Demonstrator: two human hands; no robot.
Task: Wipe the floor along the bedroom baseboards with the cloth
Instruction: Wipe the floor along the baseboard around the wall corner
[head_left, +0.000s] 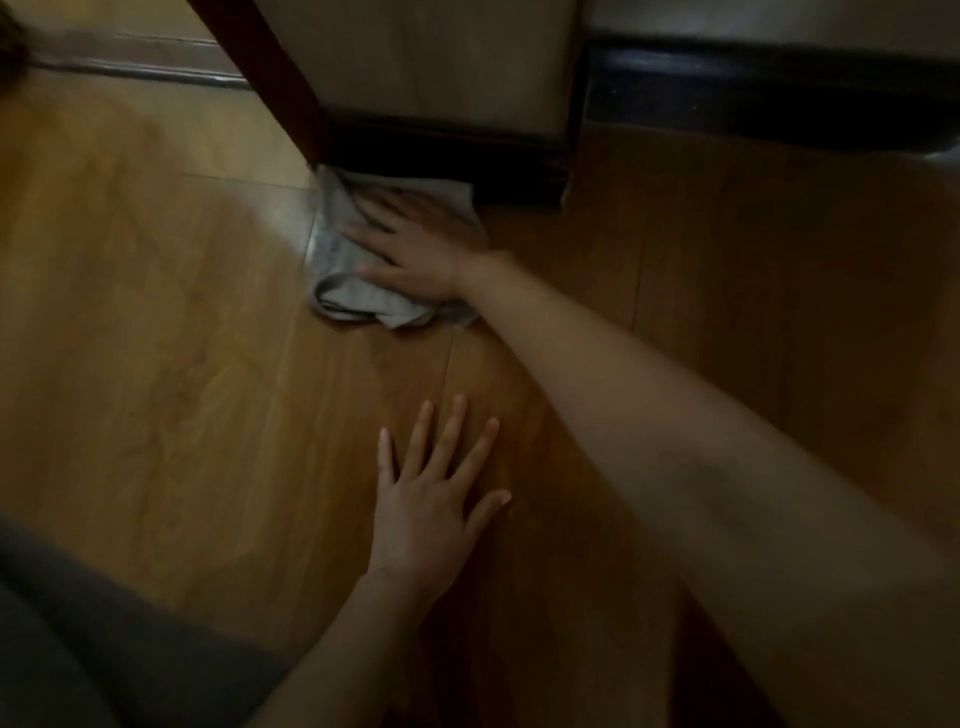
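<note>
We are pressing the cloth (353, 260) flat-fingered with our right hand (415, 249) against the baseboard (441, 156), left hand (436, 488) splayed on the floor (156, 338), likely sliding along next.

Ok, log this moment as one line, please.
right hand presses pale grey crumpled cloth against dark baseboard | left hand flat on wooden floor | wiping underway

Dim, warm-toned view; a pale glare patch on the floor (280, 218) at far left, deep shadow along the far baseboard (753, 93), soft motion blur throughout, edges darkened
</note>
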